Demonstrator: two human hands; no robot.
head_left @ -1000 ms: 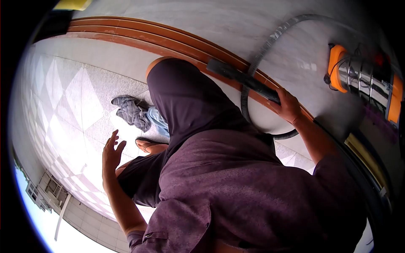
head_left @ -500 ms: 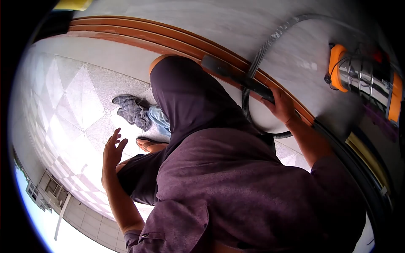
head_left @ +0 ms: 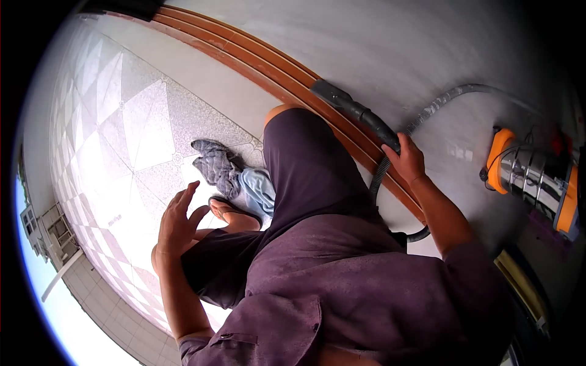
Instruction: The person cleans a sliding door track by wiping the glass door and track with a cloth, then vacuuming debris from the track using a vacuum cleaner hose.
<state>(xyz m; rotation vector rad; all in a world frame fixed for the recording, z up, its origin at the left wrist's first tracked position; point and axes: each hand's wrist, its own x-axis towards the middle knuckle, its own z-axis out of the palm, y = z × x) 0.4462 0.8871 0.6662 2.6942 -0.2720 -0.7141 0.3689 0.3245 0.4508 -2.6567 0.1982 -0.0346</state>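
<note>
My right hand [head_left: 407, 160] is wrapped round the rear end of a black vacuum nozzle [head_left: 360, 114]. The nozzle's flat head lies over the brown grooved door track [head_left: 244, 53]. A grey ribbed hose [head_left: 436, 104] passes behind the nozzle and curls down under my right wrist. My left hand [head_left: 178, 222] hangs above the tiled floor with its fingers apart and nothing in them. Close to it on the tiles are a crumpled grey cloth [head_left: 218, 169] and a light blue cloth [head_left: 259, 190], beside my sandalled foot [head_left: 231, 213].
An orange and silver vacuum cleaner [head_left: 530, 177] stands on the grey floor at the right. A dark object with a yellow panel [head_left: 520, 285] is at the lower right. Another black object [head_left: 131, 7] sits at the track's upper left end.
The view has shifted, so the track, cloths and vacuum cleaner appear lower. The nozzle has moved along the track, first away from and then back toward the right, still in my right hand.
</note>
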